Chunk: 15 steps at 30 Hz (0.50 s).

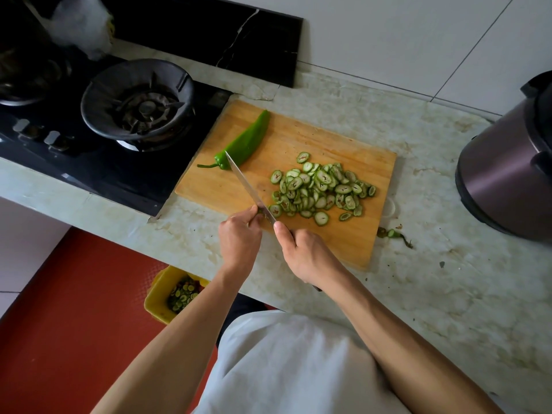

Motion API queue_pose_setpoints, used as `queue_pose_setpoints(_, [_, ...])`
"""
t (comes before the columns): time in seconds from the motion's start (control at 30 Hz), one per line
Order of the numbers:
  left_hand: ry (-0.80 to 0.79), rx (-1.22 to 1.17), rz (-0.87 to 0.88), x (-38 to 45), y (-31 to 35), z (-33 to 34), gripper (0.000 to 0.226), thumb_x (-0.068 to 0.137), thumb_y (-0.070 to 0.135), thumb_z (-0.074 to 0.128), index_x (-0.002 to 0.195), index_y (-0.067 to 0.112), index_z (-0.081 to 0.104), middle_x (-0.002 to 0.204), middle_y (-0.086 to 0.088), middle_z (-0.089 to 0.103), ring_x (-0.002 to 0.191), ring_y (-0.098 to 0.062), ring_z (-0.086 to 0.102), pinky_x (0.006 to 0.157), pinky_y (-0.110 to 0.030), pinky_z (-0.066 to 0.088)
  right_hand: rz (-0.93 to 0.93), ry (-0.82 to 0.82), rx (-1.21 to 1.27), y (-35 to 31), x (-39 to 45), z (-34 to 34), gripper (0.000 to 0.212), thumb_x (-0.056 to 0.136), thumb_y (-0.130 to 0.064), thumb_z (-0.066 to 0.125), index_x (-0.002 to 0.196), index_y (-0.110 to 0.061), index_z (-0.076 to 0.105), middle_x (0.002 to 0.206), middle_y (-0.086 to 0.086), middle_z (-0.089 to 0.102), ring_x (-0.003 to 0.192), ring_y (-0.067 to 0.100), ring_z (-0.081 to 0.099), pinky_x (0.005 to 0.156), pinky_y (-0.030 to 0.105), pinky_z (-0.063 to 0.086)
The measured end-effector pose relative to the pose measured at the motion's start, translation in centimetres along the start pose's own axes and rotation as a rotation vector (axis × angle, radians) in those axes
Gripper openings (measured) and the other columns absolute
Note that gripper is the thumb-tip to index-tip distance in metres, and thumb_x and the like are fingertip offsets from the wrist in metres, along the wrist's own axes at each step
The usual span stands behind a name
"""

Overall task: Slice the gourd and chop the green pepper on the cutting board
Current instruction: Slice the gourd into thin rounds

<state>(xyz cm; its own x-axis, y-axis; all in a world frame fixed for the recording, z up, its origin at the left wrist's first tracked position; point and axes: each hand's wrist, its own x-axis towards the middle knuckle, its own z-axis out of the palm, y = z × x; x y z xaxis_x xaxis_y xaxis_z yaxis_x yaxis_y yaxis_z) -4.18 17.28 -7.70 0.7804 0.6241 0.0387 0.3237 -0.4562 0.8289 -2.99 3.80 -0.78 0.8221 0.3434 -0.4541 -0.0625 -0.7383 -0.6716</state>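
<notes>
Right hand (307, 252) grips the steel knife (248, 188); left hand (239, 234) pinches a tiny green gourd stub (262, 213) on the wooden cutting board (298, 138), beside piled gourd slices (321, 189). The long green pepper (243, 141) lies whole at the board's far left.

Both bare forearms reach forward from the lower edge of the view and converge toward each other. The left hand (239, 239) shows its back to the camera, its fingers (252, 212) curled downward and pinching a small green gourd end piece (263, 215) against the flat side of a steel knife blade (248, 186). The right hand (307, 255) is wrapped round the knife's handle, thumb stretched forward along the top toward the blade. The two hands sit just beside each other.
</notes>
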Motion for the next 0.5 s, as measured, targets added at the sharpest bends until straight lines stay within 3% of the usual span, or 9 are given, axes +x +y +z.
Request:
queue_pose_setpoints(0.23, [-0.006,-0.015,-0.055,0.3,-0.1,0.2,0.020,0.089,0.007,0.070,0.108,0.010,0.077,0.108,-0.005,0.075,0.094,-0.006,0.067,0.077,0.000,0.042,0.002,0.000,0.024,0.2,0.2,0.3,0.066,0.102,-0.057,0.033,0.057,-0.010,0.042,0.057,0.003,0.052,0.055,0.020,0.050,0.060,0.028,0.034])
queue_pose_setpoints(0.37, [0.007,-0.018,-0.072,0.3,-0.1,0.1,0.020,0.088,0.001,0.069,0.107,0.006,0.076,0.107,-0.008,0.075,0.091,-0.002,0.062,0.073,0.008,0.035,-0.009,-0.006,0.039,0.6,-0.6,0.1,0.065,0.103,-0.053,0.033,0.058,-0.008,0.044,0.057,0.005,0.054,0.055,0.020,0.051,0.058,0.027,0.032])
queue_pose_setpoints(0.5, [-0.011,-0.025,-0.101,0.4,-0.2,0.0,0.020,0.089,0.004,0.070,0.108,0.006,0.076,0.109,-0.008,0.074,0.096,-0.005,0.065,0.076,0.007,0.037,-0.042,-0.038,0.030,-0.1,-0.5,-0.2,0.052,0.107,-0.045,0.031,0.059,-0.027,0.035,0.066,0.009,0.052,0.068,0.027,0.053,0.063,0.032,0.038])
